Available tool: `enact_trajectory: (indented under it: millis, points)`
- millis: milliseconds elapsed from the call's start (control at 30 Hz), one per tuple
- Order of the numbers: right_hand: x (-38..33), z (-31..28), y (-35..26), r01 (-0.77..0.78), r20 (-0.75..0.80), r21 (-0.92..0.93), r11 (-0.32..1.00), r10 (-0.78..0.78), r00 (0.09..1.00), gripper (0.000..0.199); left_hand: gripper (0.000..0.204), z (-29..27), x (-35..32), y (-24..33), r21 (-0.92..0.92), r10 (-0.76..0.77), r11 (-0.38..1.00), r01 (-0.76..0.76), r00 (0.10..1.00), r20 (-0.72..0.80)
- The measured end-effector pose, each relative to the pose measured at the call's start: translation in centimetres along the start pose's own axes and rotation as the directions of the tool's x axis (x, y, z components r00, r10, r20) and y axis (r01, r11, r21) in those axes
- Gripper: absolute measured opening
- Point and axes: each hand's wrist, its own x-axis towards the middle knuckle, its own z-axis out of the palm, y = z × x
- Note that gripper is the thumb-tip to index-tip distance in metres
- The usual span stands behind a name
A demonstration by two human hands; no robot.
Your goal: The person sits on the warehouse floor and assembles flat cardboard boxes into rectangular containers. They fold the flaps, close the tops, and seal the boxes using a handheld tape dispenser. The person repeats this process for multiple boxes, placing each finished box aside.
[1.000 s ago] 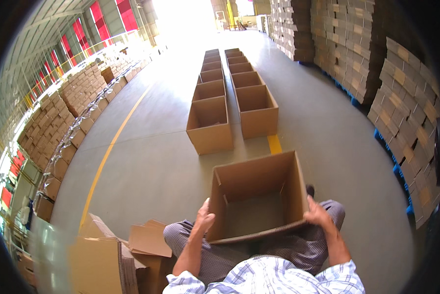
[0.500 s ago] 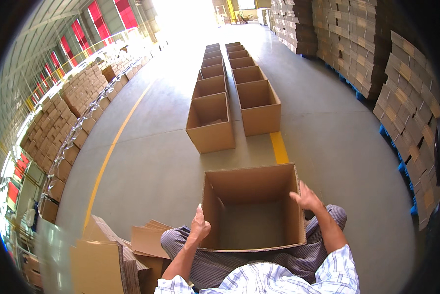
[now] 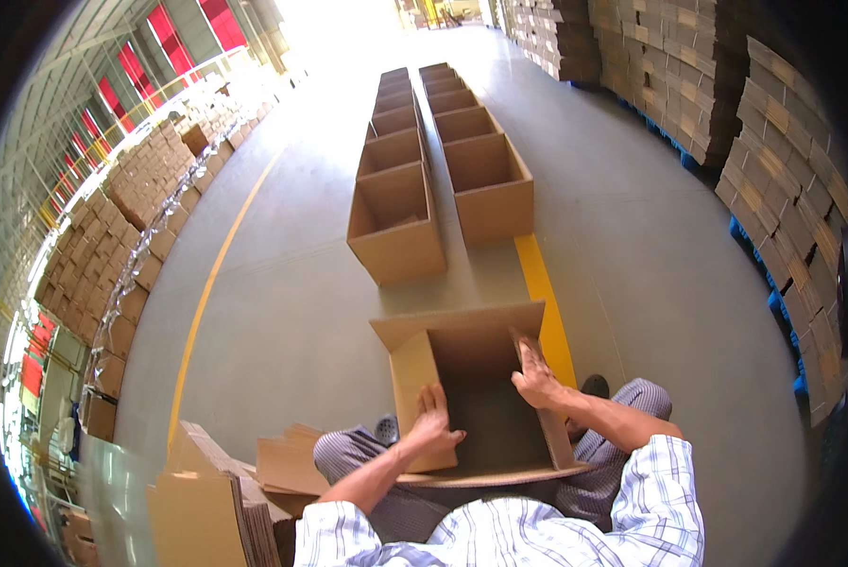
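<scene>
Between my knees stands a brown cardboard box (image 3: 479, 359), its top facing me. The left flap (image 3: 411, 373) leans inward over the opening, and my left hand (image 3: 431, 425) lies against it with the fingers stretched. At the right side, my right hand (image 3: 536, 378) presses with straight fingers on the inner right side, where the flap is mostly hidden by the hand. The far flap (image 3: 462, 319) spreads outward, and the near flap slopes toward my lap. Neither hand is closed on anything.
Two rows of open cardboard boxes (image 3: 397, 250) stretch away ahead. Flat cardboard sheets (image 3: 197, 515) lean at my lower left. Tall stacks of flattened cartons (image 3: 783, 198) stand on blue pallets at right. Piled boxes (image 3: 74, 269) line the left side beyond a yellow floor line (image 3: 211, 283).
Both hands have moved from the box's outer sides inward over its opening. The left flap now tilts in, and the far flap has spread outward.
</scene>
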Motion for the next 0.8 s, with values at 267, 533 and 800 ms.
enact_trajectory:
  millis: [267,533,800]
  points:
    - [2.0,5.5,-0.2,0.062,-0.078,-0.189,0.98,-0.078,0.994,0.082,0.124,1.8,2.7,-2.0,0.369,-0.087,0.928,-0.046,0.938,0.336]
    - [1.6,6.6,0.4,0.123,-0.013,-0.378,0.917,-0.138,0.99,0.083,0.121,3.6,1.4,-3.2,0.361,0.145,0.897,-0.255,0.942,0.304]
    - [-1.1,8.6,1.6,0.594,0.47,-0.517,0.616,-0.376,0.798,0.077,0.104,3.1,1.2,-0.9,0.329,0.045,0.92,-0.213,0.892,0.45]
